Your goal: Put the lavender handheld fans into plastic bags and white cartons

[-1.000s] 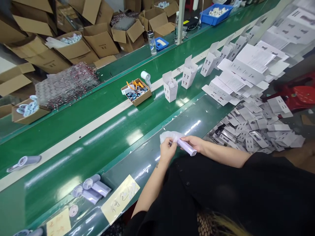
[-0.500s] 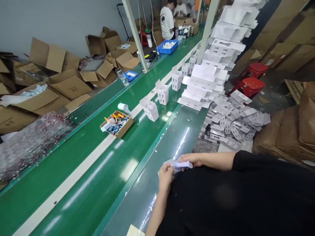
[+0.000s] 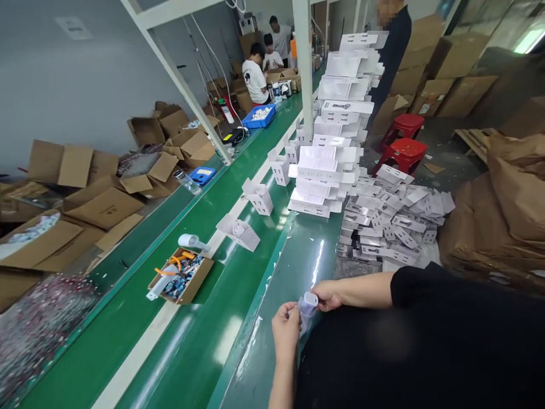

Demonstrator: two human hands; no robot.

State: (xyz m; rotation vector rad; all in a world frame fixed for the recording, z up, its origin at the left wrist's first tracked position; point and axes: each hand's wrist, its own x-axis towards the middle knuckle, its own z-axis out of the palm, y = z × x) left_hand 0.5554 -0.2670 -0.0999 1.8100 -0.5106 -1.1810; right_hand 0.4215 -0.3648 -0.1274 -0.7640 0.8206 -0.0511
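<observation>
Close to my body, over the grey-green ledge, both hands hold a pale lavender device [image 3: 310,300] partly in a clear plastic bag [image 3: 305,321]. Its rounded end faces upward, with a small dark mark on it. My left hand [image 3: 286,328] is closed, pinching the bag at the left side. My right hand [image 3: 330,295] grips the device from the right, with some of its fingers hidden behind it. The exact kind of device cannot be made out. Forward on the green belt stands an open white box [image 3: 243,237] with a pale item inside.
More open white boxes [image 3: 259,200] line the belt [image 3: 200,341]. A cardboard box [image 3: 196,284] holds orange-handled pliers and small parts, beside a white cylindrical device [image 3: 188,241]. Flat white cartons [image 3: 317,187] are stacked on the ledge, others heaped on the floor. Red stools [image 3: 402,152] and co-workers are farther off.
The device has turned from lying lengthwise to showing its end upward. My view has shifted, so the belt things appear lower and farther left. A person in dark clothing now shows behind the carton stack.
</observation>
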